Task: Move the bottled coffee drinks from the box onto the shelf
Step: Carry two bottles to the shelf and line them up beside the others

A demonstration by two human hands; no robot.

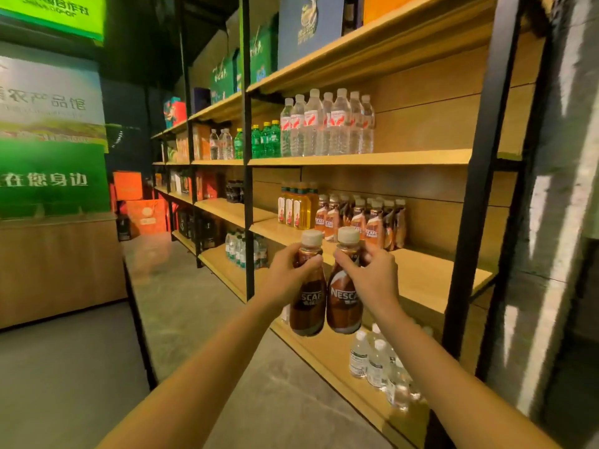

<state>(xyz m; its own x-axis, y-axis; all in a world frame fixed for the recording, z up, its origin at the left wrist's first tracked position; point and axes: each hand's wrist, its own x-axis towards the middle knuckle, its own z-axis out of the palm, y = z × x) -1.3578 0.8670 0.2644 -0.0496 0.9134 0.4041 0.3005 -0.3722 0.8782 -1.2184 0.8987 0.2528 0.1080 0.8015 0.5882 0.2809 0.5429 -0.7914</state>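
where fingers [293, 254] curl, coffee bottles' [308, 306] necks are hidden.

A shelving unit [421, 157] of black metal uprights and wooden boards carries tall gift boxes [308, 27] on its top board, and on the board below a cluster of clear water bottles [327, 124] with green bottles [265, 139] just to their left. The next board down [431, 273] holds bottles of yellow liquid [296, 205] just beside a group of Nescafé coffee bottles [372, 222], its right part bare. Small water bottles [376, 361] stand on the lowest board.
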